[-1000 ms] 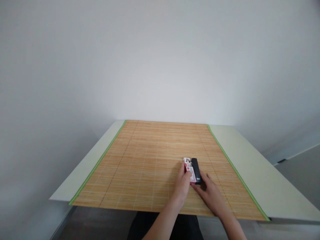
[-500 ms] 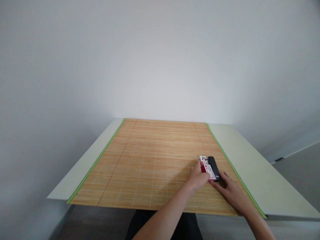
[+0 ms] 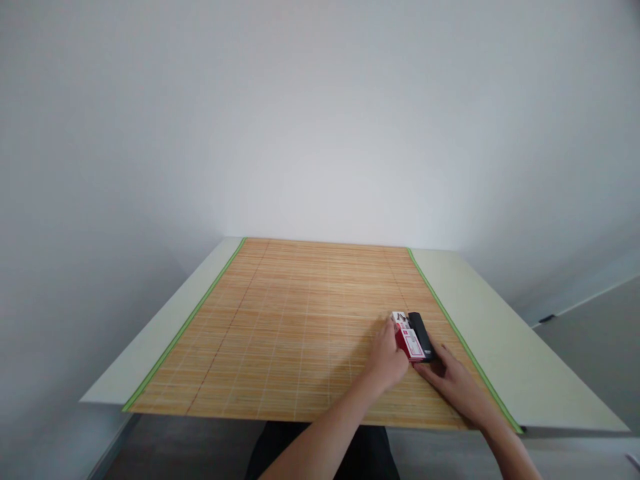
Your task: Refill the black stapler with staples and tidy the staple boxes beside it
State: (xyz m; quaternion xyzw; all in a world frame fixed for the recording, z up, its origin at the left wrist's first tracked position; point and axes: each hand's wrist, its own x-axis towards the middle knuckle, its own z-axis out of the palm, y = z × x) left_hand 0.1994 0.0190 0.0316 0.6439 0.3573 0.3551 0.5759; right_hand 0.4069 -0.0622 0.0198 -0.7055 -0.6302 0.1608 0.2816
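Note:
Toward the right of the bamboo mat (image 3: 285,320), a small red-and-white box (image 3: 412,345) and a white box with dark and red print (image 3: 399,319) sit close together. Right beside them lies a long black object (image 3: 421,333) with rounded ends; its kind is not clear. My left hand (image 3: 387,357) is closed against the left side of the red-and-white box, its fingertips partly hidden. My right hand (image 3: 453,380) curves around the near end of the black object, thumb by the front edge and fingers along its right side.
The mat has green edging (image 3: 187,327) and lies on a pale table (image 3: 520,353). Behind the table stands a white wall (image 3: 320,133). My dark-clothed legs (image 3: 370,453) are under the front edge.
My left thumb has drawn back off the top of the red-and-white box. The whole view has shifted slightly; the boxes and black object keep their arrangement, and my right hand stays beside them.

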